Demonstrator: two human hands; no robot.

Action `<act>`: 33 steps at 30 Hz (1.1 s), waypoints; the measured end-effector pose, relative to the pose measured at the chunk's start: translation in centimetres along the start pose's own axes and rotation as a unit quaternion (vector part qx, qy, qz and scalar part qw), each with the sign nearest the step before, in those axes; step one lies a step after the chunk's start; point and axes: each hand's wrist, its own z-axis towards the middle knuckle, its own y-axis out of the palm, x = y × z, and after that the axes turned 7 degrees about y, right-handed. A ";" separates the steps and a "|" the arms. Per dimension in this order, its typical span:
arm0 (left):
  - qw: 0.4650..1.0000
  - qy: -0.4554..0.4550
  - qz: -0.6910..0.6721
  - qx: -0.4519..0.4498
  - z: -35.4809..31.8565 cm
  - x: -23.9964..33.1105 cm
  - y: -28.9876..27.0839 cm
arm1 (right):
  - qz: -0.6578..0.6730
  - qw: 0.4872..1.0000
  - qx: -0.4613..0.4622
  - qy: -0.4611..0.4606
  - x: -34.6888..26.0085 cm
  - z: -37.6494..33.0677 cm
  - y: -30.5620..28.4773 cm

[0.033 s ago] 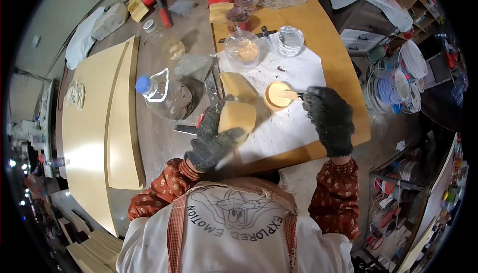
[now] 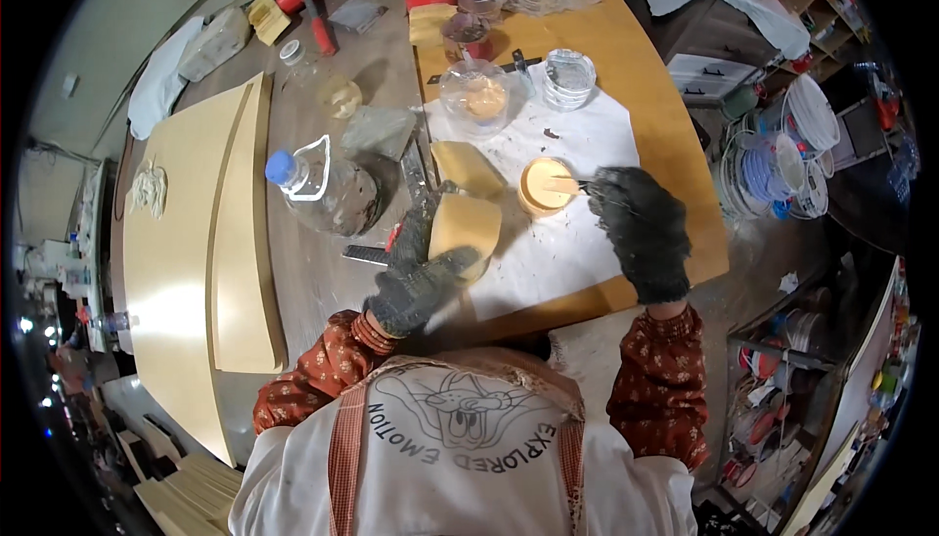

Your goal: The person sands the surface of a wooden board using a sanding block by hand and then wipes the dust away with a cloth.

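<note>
Spatula [image 2: 559, 185] is clamped in the gloved right hand [image 2: 641, 233], its flat end inside a small cup [image 2: 541, 208] of cream paste standing on white paper [image 2: 592, 140]. Gloved left hand [image 2: 413, 282] is closed on a tan piece [image 2: 468, 225], thumb across its face. Neither hand steadies the cup: sideways pressure on its wall could tip it. An overloaded blade could drip onto the paper.

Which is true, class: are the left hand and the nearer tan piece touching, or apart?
Touching: the head view shows the left hand with its thumb across the nearer tan piece.
</note>
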 end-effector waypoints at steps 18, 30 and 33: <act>0.984 -0.124 -0.127 0.003 0.2 2.2 -0.3 | -0.286 0.941 -0.018 -0.178 -0.4 1.9 1.4; 0.932 -0.197 -0.300 0.059 0.1 0.9 -0.4 | -0.313 0.922 -0.022 -0.229 0.6 0.9 1.8; 0.946 -0.176 -0.270 0.044 -0.2 1.1 -0.4 | -0.251 0.956 -0.032 -0.149 -0.7 0.3 0.5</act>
